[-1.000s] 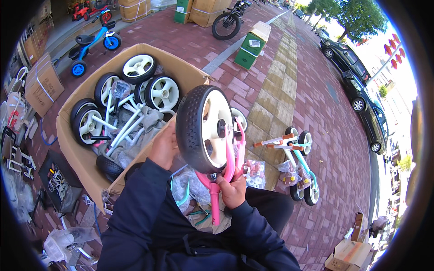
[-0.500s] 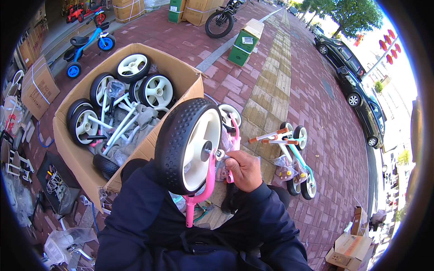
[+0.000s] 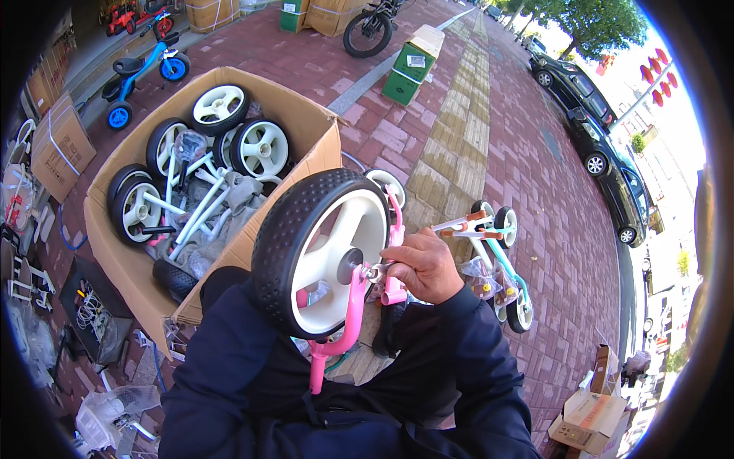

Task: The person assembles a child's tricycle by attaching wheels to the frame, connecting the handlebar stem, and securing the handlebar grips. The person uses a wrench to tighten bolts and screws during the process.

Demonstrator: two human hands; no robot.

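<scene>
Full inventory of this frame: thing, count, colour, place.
wheel: 1, black tyre, cream rim, centre, in the pink fork
pink fork: 1, pink, straddling the wheel
cardboard box: 1, brown, left, holding spare wheels and white frames
spare wheels: at least 5, black and cream, in the box
small bike: 1, teal and orange, right on the paving
blue tricycle: 1, blue, upper left
green boxes: 2, green, top
cars: 2, black, upper right
right hand: at the wheel's axle
left hand: hidden behind the wheel
</scene>
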